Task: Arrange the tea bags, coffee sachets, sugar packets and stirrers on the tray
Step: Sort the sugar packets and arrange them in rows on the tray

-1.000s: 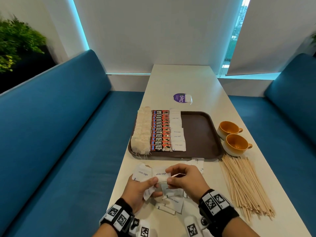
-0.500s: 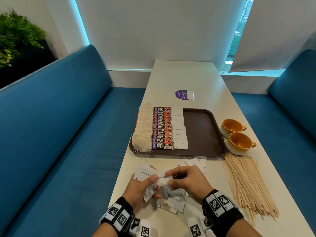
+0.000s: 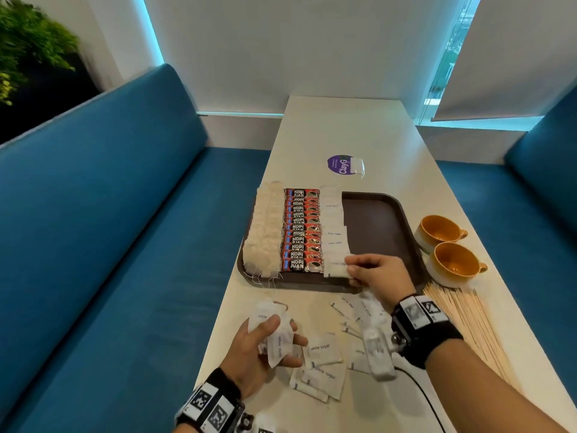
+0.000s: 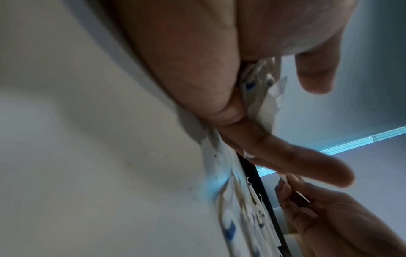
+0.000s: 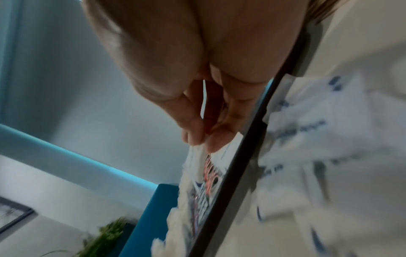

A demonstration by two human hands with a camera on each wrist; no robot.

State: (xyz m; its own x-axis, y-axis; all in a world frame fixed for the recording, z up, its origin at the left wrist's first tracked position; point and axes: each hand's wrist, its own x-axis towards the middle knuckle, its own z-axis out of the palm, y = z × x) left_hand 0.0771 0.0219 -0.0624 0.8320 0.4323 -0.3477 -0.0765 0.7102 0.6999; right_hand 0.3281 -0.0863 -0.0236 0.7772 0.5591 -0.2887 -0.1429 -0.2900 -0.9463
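1. The right hand (image 3: 376,273), which a second ago met the left over the table, now pinches one sugar packet (image 3: 335,270) at the near end of the white row on the tray (image 3: 377,226); that row is nearly filled.
2. The left hand (image 3: 262,348) grasps a bunch of packets (image 3: 274,326).
3. Readable writing: "white sugar" on the packets, "KOPI JUAN" on the coffee sachets (image 3: 301,229).
4. The stirrers (image 3: 468,326) lie off-tray.

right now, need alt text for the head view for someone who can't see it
A right hand sets a sugar packet at the near end of a row on a brown tray, beside rows of coffee sachets and tea bags. The left hand holds more packets; stirrers and two cups sit right.
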